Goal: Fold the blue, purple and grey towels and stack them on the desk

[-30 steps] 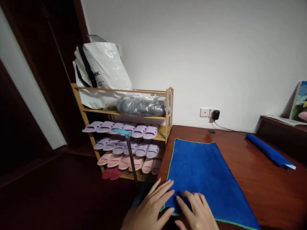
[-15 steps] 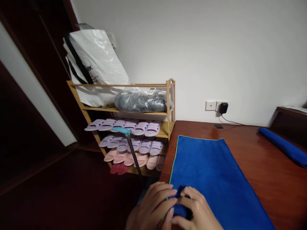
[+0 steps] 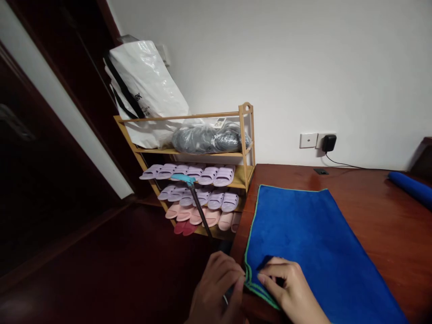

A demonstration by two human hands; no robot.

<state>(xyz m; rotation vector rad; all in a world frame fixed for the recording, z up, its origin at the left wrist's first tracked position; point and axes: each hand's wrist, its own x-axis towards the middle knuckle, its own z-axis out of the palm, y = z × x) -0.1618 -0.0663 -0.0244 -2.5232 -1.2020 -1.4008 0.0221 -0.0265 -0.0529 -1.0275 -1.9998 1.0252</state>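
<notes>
A blue cloth (image 3: 300,229) with green stitched edges lies folded on the brown wooden table, its layered edges showing at the near left corner. My left hand (image 3: 218,285) is at that corner, just off the table's left edge, thumb and fingertips pinched at the green edge. A little further right, my right hand (image 3: 292,285) has thumb and forefinger pinched together on the cloth's top near the same corner. What lies exactly between the fingertips is partly hidden.
A wooden shoe rack (image 3: 246,148) with several slippers stands left of the table (image 3: 367,198), a white bag (image 3: 151,81) on it. A blue-tipped pole (image 3: 199,204) leans before it. A rolled blue cloth (image 3: 411,186) and a plugged-in black adapter (image 3: 329,143) are at right.
The bunched corner between my hands now lies flatter, with its green edges showing. My hands have moved apart, and the view has shifted slightly left.
</notes>
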